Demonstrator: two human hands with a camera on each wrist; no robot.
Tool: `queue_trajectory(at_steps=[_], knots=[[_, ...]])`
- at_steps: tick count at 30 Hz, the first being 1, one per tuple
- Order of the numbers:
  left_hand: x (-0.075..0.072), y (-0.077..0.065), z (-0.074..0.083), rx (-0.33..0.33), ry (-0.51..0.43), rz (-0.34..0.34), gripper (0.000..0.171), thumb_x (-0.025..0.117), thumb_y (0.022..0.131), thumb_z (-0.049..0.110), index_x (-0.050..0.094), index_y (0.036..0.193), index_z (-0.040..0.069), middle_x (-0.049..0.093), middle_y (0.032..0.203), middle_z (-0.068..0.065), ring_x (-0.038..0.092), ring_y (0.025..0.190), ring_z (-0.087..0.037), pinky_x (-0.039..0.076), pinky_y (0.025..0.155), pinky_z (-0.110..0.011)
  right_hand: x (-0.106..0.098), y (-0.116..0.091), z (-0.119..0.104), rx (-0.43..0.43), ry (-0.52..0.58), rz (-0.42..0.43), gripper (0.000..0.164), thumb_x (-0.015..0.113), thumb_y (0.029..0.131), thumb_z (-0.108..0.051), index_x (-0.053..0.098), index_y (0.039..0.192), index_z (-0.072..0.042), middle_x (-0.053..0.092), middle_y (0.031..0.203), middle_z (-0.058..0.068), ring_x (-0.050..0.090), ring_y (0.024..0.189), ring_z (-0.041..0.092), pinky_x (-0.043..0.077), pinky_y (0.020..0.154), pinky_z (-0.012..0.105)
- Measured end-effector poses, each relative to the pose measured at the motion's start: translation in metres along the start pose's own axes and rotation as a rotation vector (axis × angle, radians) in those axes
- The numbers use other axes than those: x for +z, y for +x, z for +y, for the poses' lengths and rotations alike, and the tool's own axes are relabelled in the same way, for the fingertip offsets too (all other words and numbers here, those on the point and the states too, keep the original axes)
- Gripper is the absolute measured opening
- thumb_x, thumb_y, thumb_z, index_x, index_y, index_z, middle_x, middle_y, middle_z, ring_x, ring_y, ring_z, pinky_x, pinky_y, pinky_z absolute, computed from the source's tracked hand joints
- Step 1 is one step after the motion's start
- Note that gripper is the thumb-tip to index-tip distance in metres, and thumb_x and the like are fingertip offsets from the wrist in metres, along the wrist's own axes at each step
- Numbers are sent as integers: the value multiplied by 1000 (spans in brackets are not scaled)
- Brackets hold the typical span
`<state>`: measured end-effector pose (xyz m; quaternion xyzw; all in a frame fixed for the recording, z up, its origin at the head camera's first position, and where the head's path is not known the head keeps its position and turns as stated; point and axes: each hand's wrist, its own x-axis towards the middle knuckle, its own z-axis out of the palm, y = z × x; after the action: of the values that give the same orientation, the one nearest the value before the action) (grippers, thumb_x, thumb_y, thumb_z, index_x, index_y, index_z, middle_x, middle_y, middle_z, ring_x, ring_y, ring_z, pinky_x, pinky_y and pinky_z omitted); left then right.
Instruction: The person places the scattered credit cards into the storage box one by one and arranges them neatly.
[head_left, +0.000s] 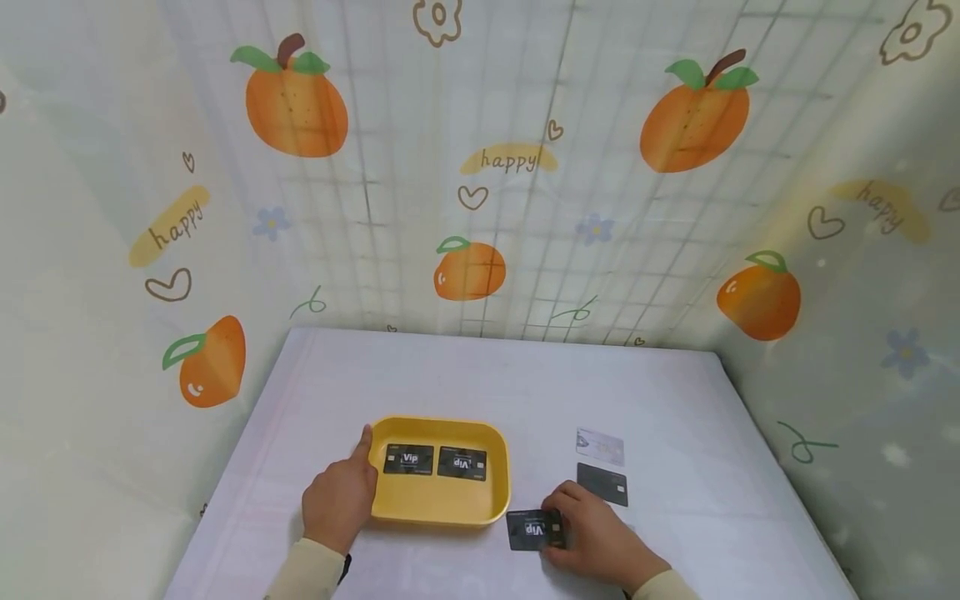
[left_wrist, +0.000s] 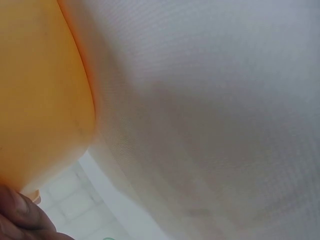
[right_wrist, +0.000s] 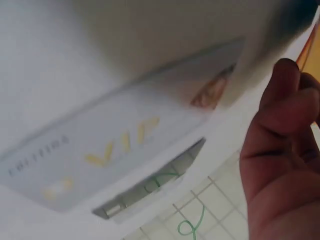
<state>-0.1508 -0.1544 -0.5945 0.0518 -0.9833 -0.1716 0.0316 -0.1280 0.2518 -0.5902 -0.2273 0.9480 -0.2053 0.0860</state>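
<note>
My left hand (head_left: 341, 500) holds the left rim of a shallow yellow tray (head_left: 442, 515), its index finger straight along the edge. Two black "Vip" cards (head_left: 408, 459) lie side by side in the tray. Just right of the tray, my right hand (head_left: 596, 533) pinches the right end of another black "Vip" card (head_left: 528, 531) between thumb and fingers. Beyond this hand lie a black card (head_left: 603, 485) and a silvery card (head_left: 600, 447). In the right wrist view a blurred silvery card with gold "VIP" lettering (right_wrist: 122, 142) lies close by; the right hand hides it from the head view.
The white table (head_left: 480, 371) stretches behind the tray to a hanging curtain (head_left: 397, 192) printed with oranges and "happy" lettering. More of this cloth hangs on both sides. In the left wrist view the tray's outer wall (left_wrist: 40, 95) rises close beside the white surface.
</note>
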Motion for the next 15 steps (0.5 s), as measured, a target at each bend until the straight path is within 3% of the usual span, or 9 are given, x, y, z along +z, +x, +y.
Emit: queue_trajectory(at_steps=[6, 15], knots=[[-1, 2, -2, 0, -6, 5, 61, 60, 105, 29, 42, 164, 27, 42, 51, 1, 38, 42, -18, 32, 39, -34, -12, 4, 3, 21, -68, 49, 50, 95, 74, -39, 70, 114, -25, 58, 110, -15, 59, 94, 3, 58, 89, 33], [-3, 3, -4, 23, -12, 15, 62, 61, 105, 28, 43, 164, 26, 42, 51, 1, 38, 41, -17, 32, 39, -33, -45, 19, 3, 65, -212, 211, 50, 98, 68, -39, 71, 106, -21, 62, 104, -10, 59, 92, 9, 58, 85, 36]])
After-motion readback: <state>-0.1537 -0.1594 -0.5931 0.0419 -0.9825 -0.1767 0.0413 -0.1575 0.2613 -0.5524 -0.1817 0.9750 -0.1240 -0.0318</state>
